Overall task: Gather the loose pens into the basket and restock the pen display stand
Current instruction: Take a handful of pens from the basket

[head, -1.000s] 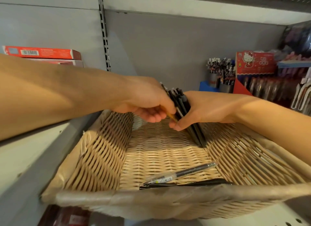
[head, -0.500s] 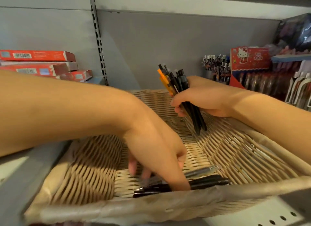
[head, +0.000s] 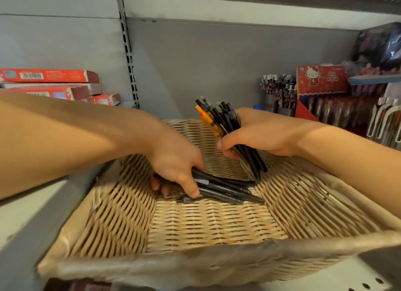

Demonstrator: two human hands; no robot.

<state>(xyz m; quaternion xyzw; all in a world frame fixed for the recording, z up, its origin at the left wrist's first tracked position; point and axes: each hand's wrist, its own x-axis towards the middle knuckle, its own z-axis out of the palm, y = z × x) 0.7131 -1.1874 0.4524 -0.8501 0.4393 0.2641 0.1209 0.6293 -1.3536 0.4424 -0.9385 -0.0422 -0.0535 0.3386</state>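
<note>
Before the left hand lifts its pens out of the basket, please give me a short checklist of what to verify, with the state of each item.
1. Left hand has its fingers curled round the dark pens at the basket floor: ok.
2. All of those pens are inside the grip: not ok, their far ends stick out past the fingers toward the right.
3. Right hand holds the bundle of pens firmly: ok.
4. Room in the right hand for more pens: cannot tell.
5. Wicker basket sits level on the shelf: ok.
6. Other loose pens left on the basket floor: none seen; under the left hand, cannot tell.
</note>
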